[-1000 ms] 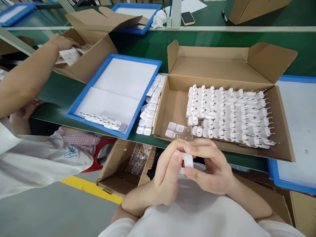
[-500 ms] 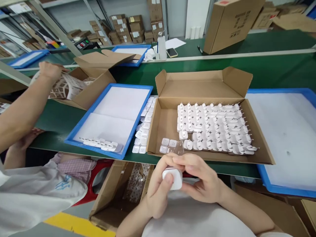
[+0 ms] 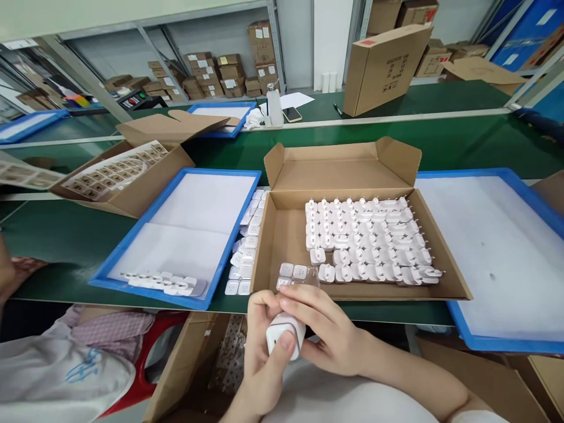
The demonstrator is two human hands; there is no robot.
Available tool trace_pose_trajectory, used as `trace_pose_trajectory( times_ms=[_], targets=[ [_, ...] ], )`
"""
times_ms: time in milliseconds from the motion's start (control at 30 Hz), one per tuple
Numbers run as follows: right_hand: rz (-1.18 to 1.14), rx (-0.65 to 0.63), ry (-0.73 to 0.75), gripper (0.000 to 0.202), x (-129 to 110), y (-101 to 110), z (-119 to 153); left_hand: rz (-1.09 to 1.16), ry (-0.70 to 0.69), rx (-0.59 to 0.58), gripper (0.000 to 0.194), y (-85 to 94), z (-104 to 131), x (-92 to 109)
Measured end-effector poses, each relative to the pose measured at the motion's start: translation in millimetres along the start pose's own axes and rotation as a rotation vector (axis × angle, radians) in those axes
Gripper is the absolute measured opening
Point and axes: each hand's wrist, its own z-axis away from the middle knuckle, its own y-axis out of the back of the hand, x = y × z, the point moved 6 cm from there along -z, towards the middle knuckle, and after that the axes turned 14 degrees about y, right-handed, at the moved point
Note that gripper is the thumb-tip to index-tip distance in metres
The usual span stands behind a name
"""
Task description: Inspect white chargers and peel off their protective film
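Gripping smooth white boxy charger (image 3: pixel 284 336), both hands (image 3: pixel 264 358) (image 3: pixel 328 335), probably plastic

Before us: open carton (image 3: pixel 286 235), chargers (image 3: pixel 365 244) in rows inside.
Left of it: tray (image 3: pixel 132 258); our loose pieces (image 3: pixel 249 247) lie between.
Right: second tray (image 3: pixel 541 211).

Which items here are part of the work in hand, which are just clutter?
In hand:
- white charger, held by left hand and right hand
- open carton of chargers

Lying about:
- phone
- bottle
- closed box
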Motion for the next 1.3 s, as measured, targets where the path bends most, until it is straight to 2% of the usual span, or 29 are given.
trace_pose_trajectory(
  times_ms=[100,167,267,367,433,533,667,767,833,1000,1100,1167,1300],
  targets=[
    [0.049,0.005,-0.028,0.034,1.7,7.5,-2.6,-0.011,0.059,-0.105,0.046,-3.9,-7.2,-5.3],
    [0.088,0.015,-0.071,0.028,4.5,21.1,-2.7,-0.141,0.037,-0.137,0.061,-3.7,-14.3,-1.0],
    [0.193,0.077,-0.192,0.035,12.4,60.1,3.7,-0.557,0.021,-0.050,0.058,-2.1,-34.0,8.2],
    [0.367,0.187,-0.327,0.044,19.3,110.4,16.3,-1.079,0.167,0.042,0.051,-9.2,-62.2,6.1],
    [0.461,0.232,-0.378,0.045,20.2,135.8,23.6,-1.263,0.242,0.032,0.054,-21.0,-78.8,1.6],
    [0.529,0.236,-0.402,0.046,17.9,153.2,30.8,-1.327,0.276,-0.030,0.048,-40.4,-95.9,-6.6],
    [0.566,0.184,-0.403,0.045,17.8,155.8,35.7,-1.346,0.309,-0.134,0.051,-51.5,-103.5,-15.1],
    [0.572,0.086,-0.385,0.035,26.2,149.7,25.9,-1.364,0.333,-0.149,0.059,-45.8,-100.3,-11.8],
    [0.545,-0.055,-0.359,0.025,36.1,135.4,10.5,-1.395,0.326,-0.143,0.060,-39.2,-95.0,-6.0],
    [0.410,-0.568,-0.319,0.021,69.5,67.7,-23.9,-1.479,0.283,-0.238,0.047,-28.7,-80.3,-2.3],
    [0.409,-0.863,-0.339,0.016,92.5,30.5,-23.5,-1.501,0.261,-0.266,0.043,-25.7,-76.7,-4.0],
    [0.441,-1.020,-0.352,0.007,105.7,13.4,-18.2,-1.496,0.243,-0.264,0.043,-24.3,-74.9,-1.1],
    [0.499,-1.216,-0.340,0.009,117.2,-6.5,-14.1,-1.449,0.213,-0.179,0.037,-14.8,-65.8,18.5]
  ],
)
